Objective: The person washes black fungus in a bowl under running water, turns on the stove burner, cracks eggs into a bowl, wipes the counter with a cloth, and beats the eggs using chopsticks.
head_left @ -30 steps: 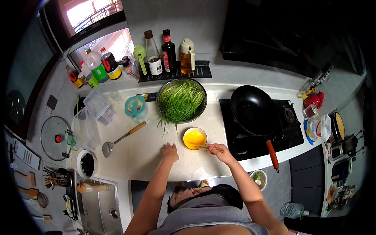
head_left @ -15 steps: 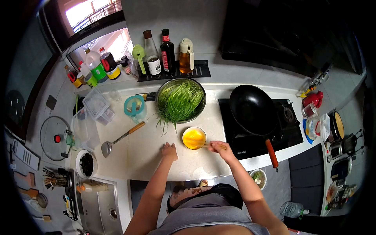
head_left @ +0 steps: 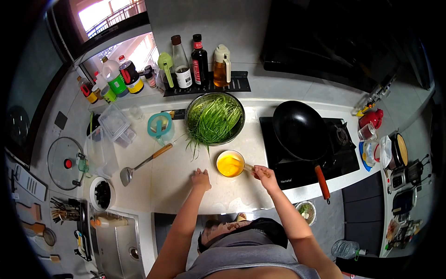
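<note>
A small bowl (head_left: 243, 160) of beaten yellow egg (head_left: 230, 164) stands on the counter in front of me. My right hand (head_left: 265, 177) is closed around chopsticks (head_left: 249, 168), whose far ends reach over the bowl's right side. My left hand (head_left: 201, 180) rests on the counter to the lower left of the bowl, its fingers apart and holding nothing. Just behind the bowl, a metal colander (head_left: 191, 106) is heaped with long green chives (head_left: 216, 118), some hanging over its rim.
To the right, a black wok (head_left: 299, 128) with a red-brown handle sits on the gas stove (head_left: 274, 160). A spatula (head_left: 146, 163), a teal-lidded jug (head_left: 160, 129), plastic boxes (head_left: 103, 151) and a bowl of dark pieces (head_left: 102, 194) lie left. Bottles (head_left: 200, 65) line the back shelf.
My right hand has shifted slightly with the chopsticks, which now slant over the bowl's right rim. The egg's surface has moved. My left hand stays put.
</note>
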Available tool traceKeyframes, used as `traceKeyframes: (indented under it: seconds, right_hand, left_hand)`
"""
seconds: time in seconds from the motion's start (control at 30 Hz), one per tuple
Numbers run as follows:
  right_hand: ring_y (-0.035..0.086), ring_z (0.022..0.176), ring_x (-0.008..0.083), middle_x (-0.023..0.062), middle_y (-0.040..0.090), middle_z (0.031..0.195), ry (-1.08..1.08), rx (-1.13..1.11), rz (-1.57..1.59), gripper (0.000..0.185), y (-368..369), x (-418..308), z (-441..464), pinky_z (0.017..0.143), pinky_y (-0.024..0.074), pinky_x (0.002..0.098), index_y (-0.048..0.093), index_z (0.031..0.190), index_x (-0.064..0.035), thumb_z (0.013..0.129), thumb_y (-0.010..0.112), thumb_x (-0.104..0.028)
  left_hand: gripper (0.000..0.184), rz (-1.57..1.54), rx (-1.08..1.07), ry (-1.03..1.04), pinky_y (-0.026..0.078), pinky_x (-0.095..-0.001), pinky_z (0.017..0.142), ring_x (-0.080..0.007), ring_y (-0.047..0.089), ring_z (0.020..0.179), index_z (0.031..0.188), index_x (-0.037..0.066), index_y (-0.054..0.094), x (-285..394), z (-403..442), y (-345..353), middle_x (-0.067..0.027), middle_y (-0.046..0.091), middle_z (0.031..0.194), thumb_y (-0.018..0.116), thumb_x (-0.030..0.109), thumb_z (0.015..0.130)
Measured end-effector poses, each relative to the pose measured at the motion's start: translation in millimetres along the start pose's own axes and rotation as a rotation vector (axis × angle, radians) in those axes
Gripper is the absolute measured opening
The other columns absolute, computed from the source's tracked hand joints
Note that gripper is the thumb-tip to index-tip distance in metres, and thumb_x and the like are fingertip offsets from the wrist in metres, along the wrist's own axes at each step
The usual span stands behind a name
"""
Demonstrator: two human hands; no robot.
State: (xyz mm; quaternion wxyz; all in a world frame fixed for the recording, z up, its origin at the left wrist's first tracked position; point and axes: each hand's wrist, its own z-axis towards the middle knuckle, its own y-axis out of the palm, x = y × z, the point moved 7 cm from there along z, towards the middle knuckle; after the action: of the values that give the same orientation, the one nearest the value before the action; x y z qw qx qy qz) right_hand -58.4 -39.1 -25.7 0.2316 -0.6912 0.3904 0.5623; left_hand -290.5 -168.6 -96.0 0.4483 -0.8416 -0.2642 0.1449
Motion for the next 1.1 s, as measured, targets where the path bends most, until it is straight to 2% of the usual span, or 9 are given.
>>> traceKeyframes:
  seconds: [0.2,0.3,0.43,0.47,0.57,0.7,0.83,1.0,1.1]
  right_hand:
    - [0.057,0.072,0.0113,0.0065,0.061,0.084,0.095,0.079,0.168,0.024,3,-23,-7,0.069,0.0466,0.0221,0.057,0.100,0.0044,0.085,0.054,-0.014]
    - [0.060,0.077,0.0138,0.0097,0.060,0.093,-0.142,-0.112,-0.246,0.026,12,-11,-2,0.073,0.0489,0.0236,0.055,0.104,0.0046,0.086,0.052,-0.014]
    - [0.060,0.078,0.0131,0.0095,0.060,0.091,0.098,-0.016,0.111,0.026,2,-14,-2,0.075,0.0484,0.0239,0.054,0.106,0.0047,0.086,0.052,-0.012]
    - [0.060,0.078,0.0135,0.0094,0.061,0.090,-0.080,-0.029,-0.066,0.026,-1,-6,4,0.075,0.0490,0.0246,0.054,0.106,0.0057,0.087,0.051,-0.011]
    - [0.060,0.079,0.0133,0.0094,0.061,0.089,0.077,-0.210,-0.095,0.027,17,-4,-6,0.077,0.0481,0.0242,0.054,0.106,0.0059,0.087,0.051,-0.013]
    - [0.059,0.078,0.0142,0.0088,0.060,0.089,-0.119,-0.005,-0.124,0.024,2,-10,1,0.074,0.0484,0.0249,0.055,0.104,0.0049,0.087,0.050,-0.011]
    - [0.058,0.076,0.0127,0.0084,0.061,0.089,0.094,-0.167,-0.050,0.024,17,-11,-5,0.072,0.0476,0.0238,0.055,0.103,0.0061,0.086,0.050,-0.011]
    - [0.060,0.075,0.0146,0.0076,0.062,0.088,-0.214,-0.090,-0.321,0.023,14,-16,-4,0.071,0.0483,0.0234,0.057,0.100,0.0045,0.086,0.052,-0.012]
    - [0.058,0.074,0.0117,0.0066,0.062,0.083,0.062,-0.109,0.066,0.023,19,-23,-8,0.071,0.0454,0.0217,0.057,0.100,0.0047,0.085,0.052,-0.012]
  left_hand:
    - [0.075,0.010,0.007,0.015,0.035,-0.0400,0.094,-0.0306,0.030,0.123,0.133,0.010,0.026,0,-3,-2,-0.0195,0.022,0.138,0.062,0.022,0.067]
    - [0.075,0.015,0.020,0.019,0.035,-0.0397,0.094,-0.0318,0.031,0.123,0.133,0.010,0.026,0,-3,-1,-0.0198,0.023,0.137,0.062,0.022,0.067]
    - [0.076,0.017,0.017,0.017,0.035,-0.0395,0.095,-0.0321,0.030,0.123,0.133,0.010,0.025,0,0,0,-0.0198,0.022,0.137,0.062,0.022,0.067]
    - [0.077,0.019,0.012,0.015,0.034,-0.0395,0.095,-0.0322,0.030,0.123,0.133,0.010,0.025,0,0,0,-0.0198,0.022,0.137,0.062,0.023,0.067]
    - [0.077,0.027,-0.009,0.013,0.034,-0.0396,0.096,-0.0324,0.029,0.123,0.134,0.010,0.024,0,0,1,-0.0197,0.021,0.138,0.061,0.022,0.068]
    - [0.076,0.037,-0.027,0.011,0.034,-0.0395,0.096,-0.0324,0.029,0.123,0.134,0.011,0.023,1,0,-1,-0.0196,0.019,0.138,0.060,0.022,0.069]
    - [0.076,0.013,-0.030,0.007,0.033,-0.0393,0.096,-0.0325,0.028,0.124,0.135,0.011,0.021,0,-2,0,-0.0196,0.018,0.139,0.058,0.021,0.069]
    - [0.076,0.019,-0.017,0.011,0.034,-0.0405,0.094,-0.0306,0.027,0.125,0.134,0.012,0.023,0,0,1,-0.0192,0.018,0.139,0.060,0.022,0.068]
    - [0.076,0.021,-0.007,0.012,0.035,-0.0408,0.093,-0.0292,0.027,0.125,0.134,0.012,0.024,-1,3,6,-0.0186,0.019,0.139,0.061,0.022,0.068]
